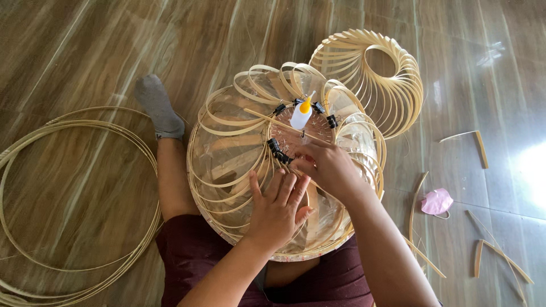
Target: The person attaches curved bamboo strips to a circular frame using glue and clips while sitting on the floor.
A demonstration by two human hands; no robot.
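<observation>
A person seated on the wood floor (85, 62) works a bamboo-strip frame (239, 153) on the lap; left hand (277, 207) spread flat on it at 6 o'clock; right hand (327, 165) pinching a strip beside black clips (278, 150); light, springy, likely brittle; best gripped at the rim.

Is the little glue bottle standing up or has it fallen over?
Standing up. The glue bottle sits on the middle of the bamboo lampshade frame with its yellow nozzle pointing upward.

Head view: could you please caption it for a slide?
Both hands, left and right, press bamboo strips onto a clipped lampshade frame beside a glue bottle.
</observation>
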